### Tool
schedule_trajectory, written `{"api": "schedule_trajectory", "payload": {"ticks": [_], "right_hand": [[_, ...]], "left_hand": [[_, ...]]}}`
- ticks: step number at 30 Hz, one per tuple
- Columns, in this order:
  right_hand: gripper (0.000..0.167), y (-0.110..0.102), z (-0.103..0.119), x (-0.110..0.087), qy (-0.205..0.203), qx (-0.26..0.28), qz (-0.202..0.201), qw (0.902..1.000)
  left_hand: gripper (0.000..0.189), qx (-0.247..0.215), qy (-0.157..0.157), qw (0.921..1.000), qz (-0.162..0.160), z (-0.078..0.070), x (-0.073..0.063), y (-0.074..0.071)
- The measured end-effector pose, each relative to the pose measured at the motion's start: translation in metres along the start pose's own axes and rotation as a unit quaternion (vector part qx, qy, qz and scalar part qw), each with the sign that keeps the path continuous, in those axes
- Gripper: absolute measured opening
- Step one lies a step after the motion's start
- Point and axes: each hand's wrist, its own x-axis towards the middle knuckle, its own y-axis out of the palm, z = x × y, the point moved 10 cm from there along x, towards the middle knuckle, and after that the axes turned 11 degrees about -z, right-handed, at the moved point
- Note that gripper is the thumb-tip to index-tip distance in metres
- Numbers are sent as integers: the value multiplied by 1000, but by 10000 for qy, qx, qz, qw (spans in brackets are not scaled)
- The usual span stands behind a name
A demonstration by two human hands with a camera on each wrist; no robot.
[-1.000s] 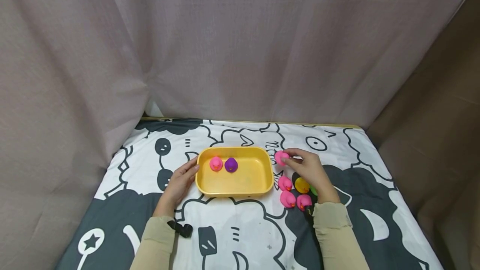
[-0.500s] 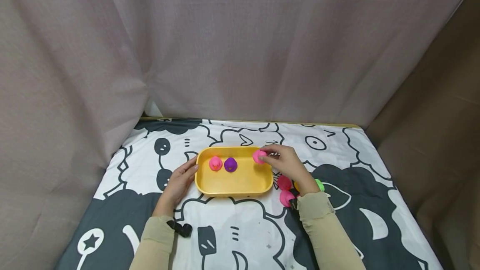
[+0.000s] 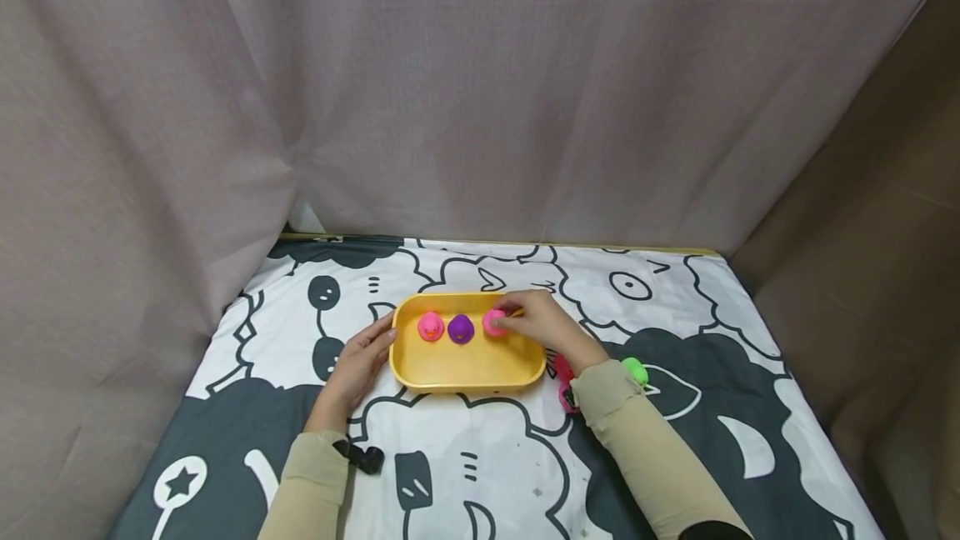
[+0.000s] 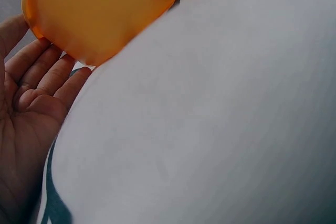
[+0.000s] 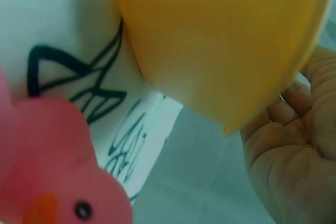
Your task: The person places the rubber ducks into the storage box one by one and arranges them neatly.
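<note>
Hung behind with greyish curtain (image 3: 480, 107), at right with brown curtain (image 3: 862, 257); spread below with cartoon-printed cloth (image 3: 465, 473), bordered behind by yellow strip (image 3: 637, 249).

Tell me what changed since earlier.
The right hand, still pinching a pink duck, carried it leftward from beside the yellow tray to just right of the purple duck. The left hand still holds the tray; tray, purple duck and leftmost pink duck stayed put.
</note>
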Motion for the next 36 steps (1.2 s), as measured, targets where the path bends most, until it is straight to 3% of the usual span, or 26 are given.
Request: {"api": "schedule_trajectory", "payload": {"ticks": [4,9,21,29,36], "right_hand": [[23,6,1,2,-225,-109,2,9997],[24,10,-3,5,-229,-358,-106,9990],[27,21,-2,4,-398,-911,51,9950],[33,22,0,0,-338,-838,370,9952],[31,20,3,0,-409,-870,340,9948]], "left_hand": [[49,11,-37,10000,-11,0,0,0],[51,39,-58,10000,-4,0,-1,1],[48,75,-49,10000,-24,0,-2,2],[49,9,-20,10000,10,2,-1,1],[49,76,-15,10000,-23,2,-1,-1]]}}
